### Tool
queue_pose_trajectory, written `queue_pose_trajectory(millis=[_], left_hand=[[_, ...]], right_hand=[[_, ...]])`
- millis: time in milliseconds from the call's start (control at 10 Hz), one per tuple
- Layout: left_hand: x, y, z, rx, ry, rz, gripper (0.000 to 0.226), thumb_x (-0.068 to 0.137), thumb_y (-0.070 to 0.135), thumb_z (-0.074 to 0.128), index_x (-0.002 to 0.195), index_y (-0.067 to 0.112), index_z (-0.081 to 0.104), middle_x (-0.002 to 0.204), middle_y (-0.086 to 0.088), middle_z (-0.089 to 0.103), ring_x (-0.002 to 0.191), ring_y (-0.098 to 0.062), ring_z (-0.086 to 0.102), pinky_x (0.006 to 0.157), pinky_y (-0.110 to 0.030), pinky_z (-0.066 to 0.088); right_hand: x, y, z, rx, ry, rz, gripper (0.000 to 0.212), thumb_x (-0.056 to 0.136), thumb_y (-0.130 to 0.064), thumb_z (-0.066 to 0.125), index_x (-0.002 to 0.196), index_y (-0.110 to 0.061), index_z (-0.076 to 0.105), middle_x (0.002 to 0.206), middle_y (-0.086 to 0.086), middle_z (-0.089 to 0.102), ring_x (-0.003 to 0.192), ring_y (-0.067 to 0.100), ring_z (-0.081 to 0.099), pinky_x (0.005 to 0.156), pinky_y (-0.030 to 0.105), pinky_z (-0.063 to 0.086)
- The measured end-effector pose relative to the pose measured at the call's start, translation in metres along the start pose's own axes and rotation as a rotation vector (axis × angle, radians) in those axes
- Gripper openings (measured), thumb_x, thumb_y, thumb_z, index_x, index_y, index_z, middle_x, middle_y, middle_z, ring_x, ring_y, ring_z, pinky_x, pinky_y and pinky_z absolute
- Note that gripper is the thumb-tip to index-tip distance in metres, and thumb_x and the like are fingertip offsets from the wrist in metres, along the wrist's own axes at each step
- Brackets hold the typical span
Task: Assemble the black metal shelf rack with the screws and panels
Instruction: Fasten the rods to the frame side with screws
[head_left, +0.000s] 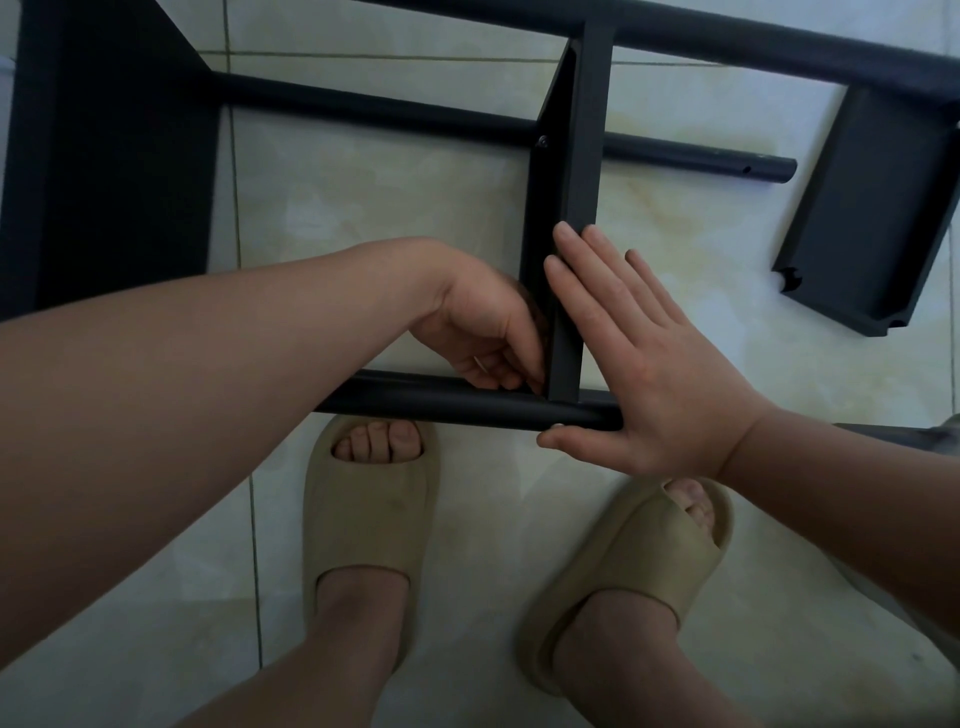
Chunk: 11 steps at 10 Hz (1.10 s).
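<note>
Matte black: rack tubes (441, 402), centre panel (584, 156), loose panel (872, 208) at 2 o'clock, wide panel (104, 156) at 10 o'clock. Dull grey screw (543, 140) at 12 o'clock. Pale cream floor (389, 208) tiles, faint yellowish marbling, greenish grout lines. Plain tan slippers (363, 519) at 6 o'clock.

Tight spot: left hand (483, 332) sits wedged in the corner where upright panel (582, 156) meets near tube (441, 400). The panel blocks it on its right, and the tube is right under its fingers. Ahead of it is open floor (389, 208), a bay closed by middle tube (363, 106) further ahead and wide dark panel (104, 156) well to its left. right hand (639, 364) lies flat on the panel's other face, palm across the near tube. There is bare floor to its right, with loose panel (872, 208) well apart, ahead-right. left slipper (363, 509) and right slipper (639, 561) stand just behind the near tube, below the wrists, with a floor gap between them.
</note>
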<state>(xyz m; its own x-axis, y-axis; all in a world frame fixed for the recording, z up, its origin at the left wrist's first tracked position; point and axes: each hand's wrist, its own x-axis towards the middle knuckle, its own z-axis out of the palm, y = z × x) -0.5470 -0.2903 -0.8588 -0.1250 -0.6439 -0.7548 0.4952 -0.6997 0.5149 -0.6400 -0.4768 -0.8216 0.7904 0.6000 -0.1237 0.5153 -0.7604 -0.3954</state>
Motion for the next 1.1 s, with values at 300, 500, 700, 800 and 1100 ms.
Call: queue_pose_trajectory(millis=[300, 500, 700, 800, 1100], left_hand=[[-0.0016, -0.0025, -0.0026, -0.004, -0.003, 0.011, 0.018, 0.09, 0.0, 0.06, 0.09, 0.016, 0.068, 0.078, 0.004, 0.069, 0.081, -0.013, 0.059, 0.081, -0.028, 0.046], [-0.0025, -0.0021, -0.0033, 0.007, -0.047, -0.06, 0.013, 0.091, 0.015, 0.061, 0.098, 0.015, 0.072, 0.095, -0.002, 0.069, 0.083, -0.016, 0.063, 0.083, -0.03, 0.049], [0.0016, -0.0012, -0.0001, 0.011, 0.008, -0.029, 0.015, 0.092, 0.006, 0.061, 0.083, 0.016, 0.069, 0.076, 0.002, 0.067, 0.067, -0.01, 0.053, 0.067, -0.022, 0.044], [0.0005, -0.0005, 0.0006, 0.014, 0.014, -0.02, 0.013, 0.092, 0.005, 0.061, 0.087, 0.014, 0.068, 0.076, 0.002, 0.065, 0.068, -0.01, 0.053, 0.068, -0.022, 0.044], [-0.0001, 0.001, 0.0008, 0.004, 0.01, -0.004, 0.012, 0.092, 0.002, 0.06, 0.097, 0.011, 0.066, 0.083, 0.0, 0.064, 0.075, -0.011, 0.054, 0.075, -0.025, 0.044]], right_hand=[[-0.0004, -0.0002, 0.0001, -0.002, -0.003, 0.002, 0.111, 0.085, -0.072, 0.058, 0.16, 0.001, 0.018, 0.17, 0.017, 0.006, 0.158, 0.032, 0.001, 0.125, 0.057, 0.015], [-0.0002, 0.0002, 0.0004, -0.005, 0.002, -0.002, 0.111, 0.086, -0.072, 0.056, 0.16, 0.001, 0.017, 0.17, 0.017, 0.006, 0.158, 0.032, 0.001, 0.125, 0.058, 0.015], [-0.0004, -0.0002, 0.0011, -0.002, 0.0, -0.001, 0.112, 0.086, -0.073, 0.057, 0.16, 0.001, 0.017, 0.17, 0.017, 0.006, 0.158, 0.032, 0.001, 0.125, 0.057, 0.015], [-0.0003, -0.0001, 0.0009, 0.003, -0.001, 0.0, 0.112, 0.086, -0.072, 0.057, 0.16, 0.001, 0.017, 0.17, 0.017, 0.006, 0.158, 0.032, 0.001, 0.125, 0.058, 0.016], [-0.0003, 0.0, 0.0006, 0.001, -0.001, 0.001, 0.112, 0.085, -0.072, 0.058, 0.16, 0.001, 0.017, 0.17, 0.017, 0.006, 0.158, 0.032, 0.001, 0.124, 0.058, 0.016]])
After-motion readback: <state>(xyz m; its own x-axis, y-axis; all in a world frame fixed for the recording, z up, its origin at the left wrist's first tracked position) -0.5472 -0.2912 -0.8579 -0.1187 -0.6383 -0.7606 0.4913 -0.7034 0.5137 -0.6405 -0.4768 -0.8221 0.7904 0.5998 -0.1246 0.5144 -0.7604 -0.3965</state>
